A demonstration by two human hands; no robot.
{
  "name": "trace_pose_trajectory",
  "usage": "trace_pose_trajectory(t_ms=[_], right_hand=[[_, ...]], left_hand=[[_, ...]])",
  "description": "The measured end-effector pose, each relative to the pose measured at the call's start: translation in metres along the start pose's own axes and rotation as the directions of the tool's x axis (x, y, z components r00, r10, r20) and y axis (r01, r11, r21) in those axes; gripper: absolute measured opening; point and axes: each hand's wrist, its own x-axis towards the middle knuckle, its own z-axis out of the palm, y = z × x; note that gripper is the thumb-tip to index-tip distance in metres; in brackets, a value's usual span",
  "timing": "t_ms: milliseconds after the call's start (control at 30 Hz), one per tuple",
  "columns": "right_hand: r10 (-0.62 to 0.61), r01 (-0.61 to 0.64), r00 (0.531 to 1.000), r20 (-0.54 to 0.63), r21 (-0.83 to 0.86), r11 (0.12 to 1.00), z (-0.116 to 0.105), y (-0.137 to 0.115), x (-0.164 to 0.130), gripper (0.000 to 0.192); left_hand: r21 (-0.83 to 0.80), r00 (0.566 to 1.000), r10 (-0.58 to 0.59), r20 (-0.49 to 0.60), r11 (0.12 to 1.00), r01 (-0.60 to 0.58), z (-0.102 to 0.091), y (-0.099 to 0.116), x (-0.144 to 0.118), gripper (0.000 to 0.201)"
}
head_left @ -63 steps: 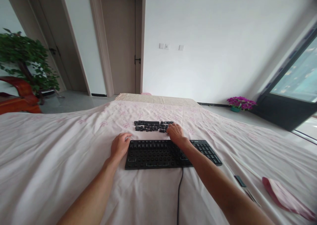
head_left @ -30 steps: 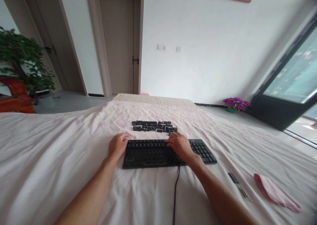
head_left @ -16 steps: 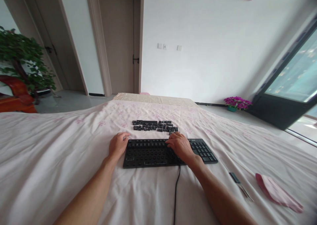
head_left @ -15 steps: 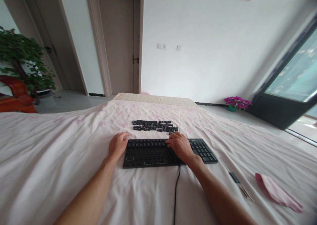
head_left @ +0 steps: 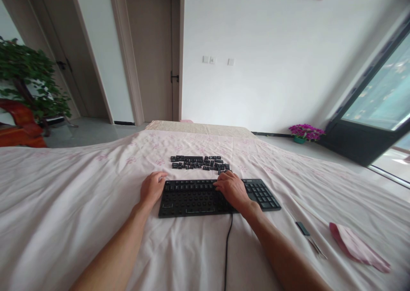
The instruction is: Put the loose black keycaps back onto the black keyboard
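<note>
While the left hand [head_left: 153, 188] braces the keyboard [head_left: 195, 197] at its left end, fingers curled on the edge, the right hand [head_left: 231, 187] presses down on the upper key rows; whether it pinches a keycap I cannot tell. Loose keycaps [head_left: 200, 163] lie just behind. Seating one seems the step; next calls for a square, firm push.

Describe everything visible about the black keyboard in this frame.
The keyboard is black plastic and lies flat on the pink sheet. Most main-block keys are off, baring round sockets; the right-hand keypad keeps its keys. A black cable runs toward the camera. The left hand touches its left end; the right hand rests on top.
</note>
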Motion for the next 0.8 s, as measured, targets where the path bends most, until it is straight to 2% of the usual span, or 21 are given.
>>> trace_pose_trajectory(t_ms=[467, 633, 800], right_hand=[[0.030, -0.028, 0.999, 0.031, -0.078, 0.997, 0.002, -0.013, -0.013, 0.027], [0.062, -0.054, 0.996, 0.070, -0.117, 0.992, 0.003, -0.022, -0.020, 0.043], [0.067, -0.060, 0.996, 0.064, -0.115, 0.992, 0.001, -0.024, -0.021, 0.048]], left_hand=[[-0.001, 1.000, -0.022, 0.014, 1.000, 0.022, -0.003, 0.004, -0.001, 0.031], [0.006, 1.000, -0.017, 0.014, 1.000, 0.017, -0.002, 0.004, -0.001, 0.030], [0.003, 1.000, -0.004, 0.011, 1.000, 0.004, -0.001, 0.001, -0.003, 0.031]])
